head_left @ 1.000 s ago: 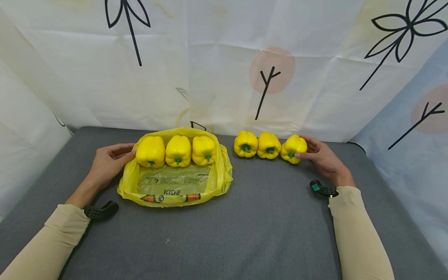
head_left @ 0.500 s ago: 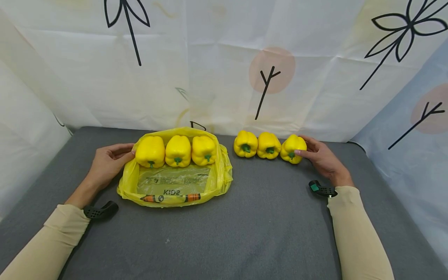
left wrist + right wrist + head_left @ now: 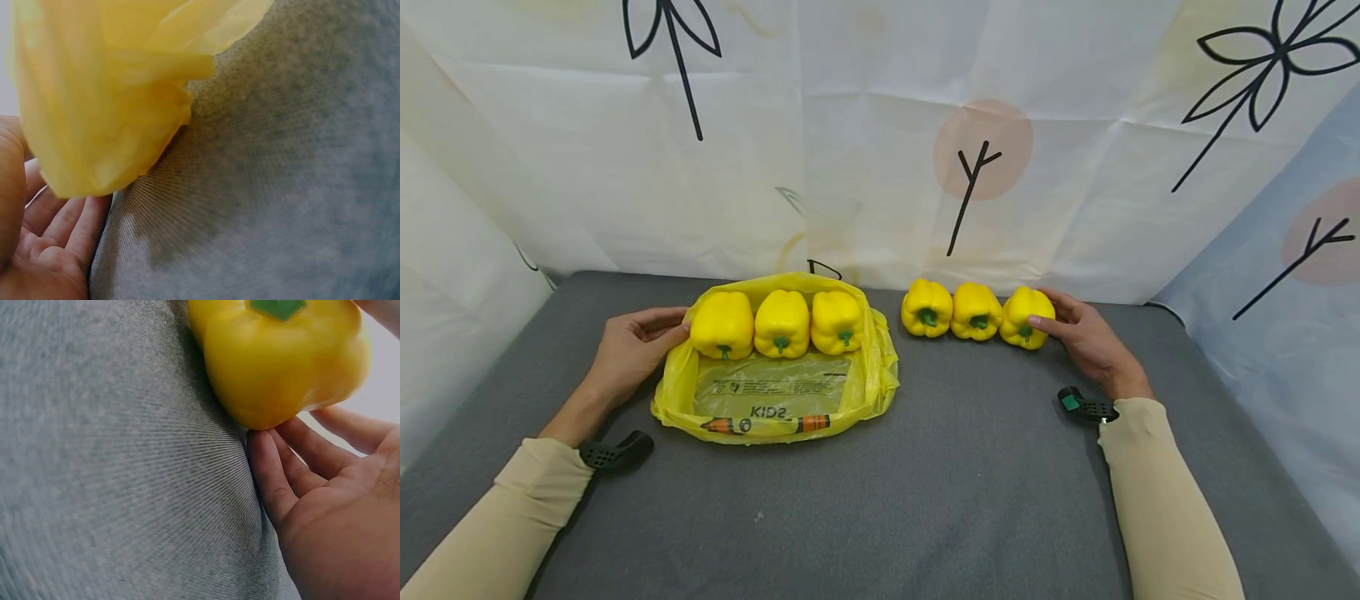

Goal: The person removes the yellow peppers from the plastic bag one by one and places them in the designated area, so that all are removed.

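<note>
A yellow plastic bag [image 3: 880, 358] lies opened out on the left, its rim rolled up like a basket. Inside along its back side stand a left bell pepper [image 3: 722, 323], a middle one [image 3: 782, 321] and a right one [image 3: 837, 321], all yellow with green stems. My left hand [image 3: 638, 350] holds the bag's left edge between thumb and fingers; in the left wrist view the fingers pass behind the plastic. Right of the bag, three more yellow peppers form a row. My right hand [image 3: 1093, 342] grips the rightmost bell pepper [image 3: 1019, 312], thumb in front and fingers behind.
A grey cloth-covered table [image 3: 880, 517] spans the scene. Behind it hangs a white printed curtain [image 3: 865, 167]. The left row pepper [image 3: 927, 304] and middle row pepper [image 3: 976, 308] stand side by side near the back edge.
My right hand has shifted slightly left, its thumb a little higher on the rightmost bell pepper. My left hand, the bag and the other peppers stay put.
</note>
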